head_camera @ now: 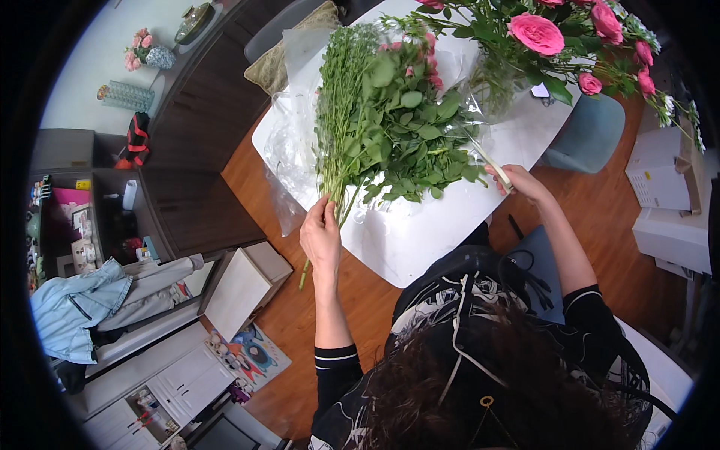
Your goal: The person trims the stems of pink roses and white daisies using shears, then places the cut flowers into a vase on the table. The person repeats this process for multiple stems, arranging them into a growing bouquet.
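Note:
My left hand (322,233) grips a bunch of green stems (336,169) near their lower ends, at the table's near left side. One cut stem end pokes out below my wrist. In my right hand (520,183) is a pair of scissors (488,156) with pale handles, its blades pointing at the leaves. Between my hands lies a heap of leafy cut greenery (416,135) on the white table (388,247). Pink roses (433,62) show at the far end of the heap. A clear vase (495,93) holds large pink roses (536,34) and small white flowers.
Crumpled clear plastic wrap (289,140) hangs over the table's left edge. A blue-grey chair (588,135) stands to the right, with white boxes (661,169) beyond it. Behind the table is a chair with a patterned cushion (275,64). Dark cabinets (197,95) line the left.

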Tool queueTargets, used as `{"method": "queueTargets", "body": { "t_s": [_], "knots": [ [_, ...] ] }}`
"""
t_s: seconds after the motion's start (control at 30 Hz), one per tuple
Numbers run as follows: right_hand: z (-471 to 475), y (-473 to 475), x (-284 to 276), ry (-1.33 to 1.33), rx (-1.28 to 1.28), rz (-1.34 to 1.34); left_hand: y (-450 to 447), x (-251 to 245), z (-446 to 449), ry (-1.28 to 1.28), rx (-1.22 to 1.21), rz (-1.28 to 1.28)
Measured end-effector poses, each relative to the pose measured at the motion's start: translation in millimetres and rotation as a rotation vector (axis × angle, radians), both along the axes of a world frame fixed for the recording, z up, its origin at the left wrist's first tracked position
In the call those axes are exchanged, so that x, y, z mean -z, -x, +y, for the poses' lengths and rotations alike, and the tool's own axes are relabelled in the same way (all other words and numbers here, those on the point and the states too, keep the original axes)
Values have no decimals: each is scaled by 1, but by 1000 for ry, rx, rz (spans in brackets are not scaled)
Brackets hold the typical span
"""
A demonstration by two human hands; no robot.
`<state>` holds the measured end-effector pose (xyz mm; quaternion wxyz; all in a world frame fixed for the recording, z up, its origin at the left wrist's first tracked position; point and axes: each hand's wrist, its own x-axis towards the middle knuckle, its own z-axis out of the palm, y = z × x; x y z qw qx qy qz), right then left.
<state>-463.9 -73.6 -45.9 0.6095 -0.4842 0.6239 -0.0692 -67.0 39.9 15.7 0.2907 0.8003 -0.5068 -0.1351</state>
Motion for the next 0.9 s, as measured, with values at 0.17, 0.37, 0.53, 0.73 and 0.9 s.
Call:
{"method": "queueTargets", "body": {
  "t_s": [0.17, 0.37, 0.53, 0.73, 0.9],
  "knots": [
    [22, -31, -41, 30, -5, -180, 6, 23, 4, -39, -79, 450],
    [55, -118, -47, 71, 193, -531, 41, 46, -6, 144, 38, 1043],
    [18, -192, -27, 63, 497, -675, 74, 54, -2, 149, -1, 1164],
    [-3, -215, -11, 29, 638, -608, 84, 67, 7, 235, -44, 1135],
    [1, -218, -17, 88, 602, -636, 91, 74, 0, 293, -89, 942]
  ]
}}
